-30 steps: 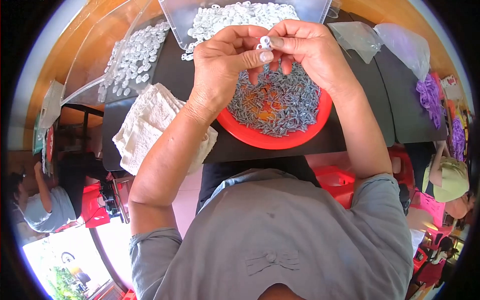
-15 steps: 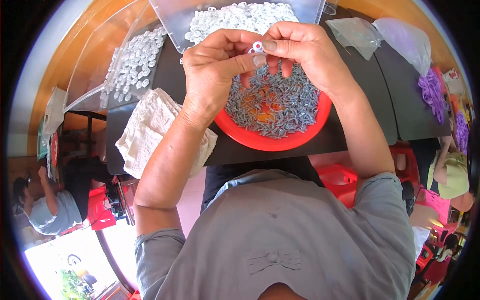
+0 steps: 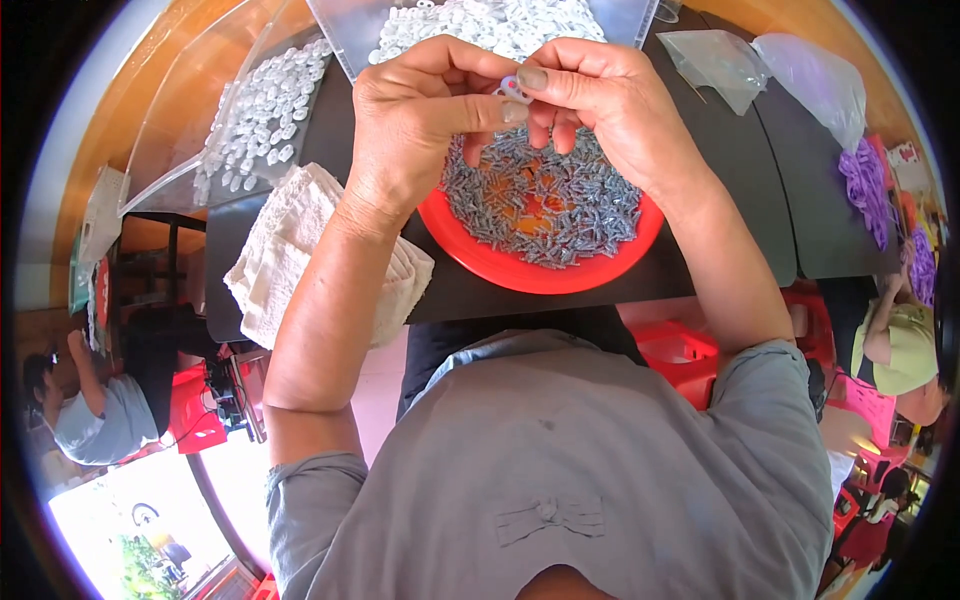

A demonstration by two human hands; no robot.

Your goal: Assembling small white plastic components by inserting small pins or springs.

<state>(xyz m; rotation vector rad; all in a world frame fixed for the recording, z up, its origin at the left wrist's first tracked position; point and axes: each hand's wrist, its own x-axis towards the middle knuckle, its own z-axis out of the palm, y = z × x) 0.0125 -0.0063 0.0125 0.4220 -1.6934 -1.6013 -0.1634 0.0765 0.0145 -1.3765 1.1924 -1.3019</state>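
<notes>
Above the bowl, my left hand point(image 3: 415, 115) pinches a small white plastic piece point(image 3: 513, 88) between thumb and index finger. The piece has round holes, with a pinkish red colour showing in one. My right hand point(image 3: 610, 105) meets it from the other side, its thumb and index finger closed together at the piece's edge. Whatever lies between those right fingertips is hidden. Below both hands, a red bowl point(image 3: 545, 279) holds many small grey, pin-like parts point(image 3: 590, 220). Behind them stands a clear plastic bin point(image 3: 345, 35) heaped with similar white pieces point(image 3: 540, 22).
More white pieces point(image 3: 270, 110) lie in a clear tray at the left. A folded cream cloth point(image 3: 290, 245) rests by my left forearm. Clear plastic bags point(image 3: 815, 85) and purple strips point(image 3: 865, 190) are on the dark table's right side. Other people sit at both sides.
The white piece has tilted slightly between my fingers. Both hands stay together above the bowl; my left hand and forearm have shifted a little left and up in the picture.
</notes>
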